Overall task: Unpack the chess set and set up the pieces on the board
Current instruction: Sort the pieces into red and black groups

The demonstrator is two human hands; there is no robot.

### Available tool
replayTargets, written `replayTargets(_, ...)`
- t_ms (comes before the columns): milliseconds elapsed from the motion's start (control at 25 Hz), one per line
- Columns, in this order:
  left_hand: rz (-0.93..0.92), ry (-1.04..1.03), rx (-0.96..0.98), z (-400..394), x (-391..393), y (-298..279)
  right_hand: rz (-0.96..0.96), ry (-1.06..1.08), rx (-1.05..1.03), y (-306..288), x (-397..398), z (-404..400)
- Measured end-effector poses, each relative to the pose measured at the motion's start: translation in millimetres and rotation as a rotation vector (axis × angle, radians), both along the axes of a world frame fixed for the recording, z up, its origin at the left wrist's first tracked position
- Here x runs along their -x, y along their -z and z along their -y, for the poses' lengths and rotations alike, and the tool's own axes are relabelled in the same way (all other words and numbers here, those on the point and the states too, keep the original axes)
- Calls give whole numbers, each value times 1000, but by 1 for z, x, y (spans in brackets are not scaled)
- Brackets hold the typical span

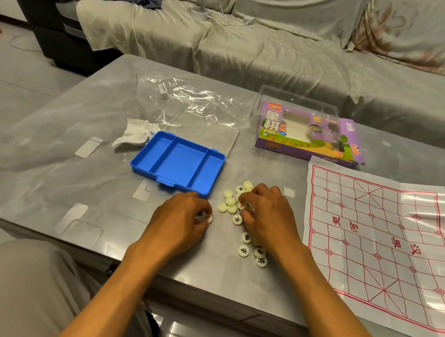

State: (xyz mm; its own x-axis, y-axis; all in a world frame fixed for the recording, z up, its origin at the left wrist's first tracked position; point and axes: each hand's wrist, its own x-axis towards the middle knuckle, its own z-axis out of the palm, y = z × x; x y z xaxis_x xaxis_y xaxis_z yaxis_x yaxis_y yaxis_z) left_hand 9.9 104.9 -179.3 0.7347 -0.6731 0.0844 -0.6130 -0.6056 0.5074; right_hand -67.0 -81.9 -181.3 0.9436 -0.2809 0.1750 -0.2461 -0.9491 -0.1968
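Left hand [181,216]: your fingers pinch one piece [207,218].
Right hand [267,213]: curled over the pile [234,207], grip unclear.
Board [385,244]: three o'clock.

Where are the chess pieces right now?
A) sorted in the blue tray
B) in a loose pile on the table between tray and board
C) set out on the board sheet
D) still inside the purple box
B: the pieces lie scattered on the table under both hands, while the blue tray shows only bare compartments and the board sheet carries no pieces.
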Motion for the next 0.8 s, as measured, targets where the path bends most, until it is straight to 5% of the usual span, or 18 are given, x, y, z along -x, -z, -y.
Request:
replayTargets(160,19,-81,3,2,0,-1,135,93,-178,-7,6,-9)
replayTargets(480,-224,-61,-90,-15,-7,-15,44,-87,-246,9,7,-63)
replayTargets(640,-236,-29,-114,-17,-8,-18,144,122,-225,2,14,-26)
replayTargets(800,-268,-32,-112,-15,-9,-18,-1,159,-139,-7,21,-1)
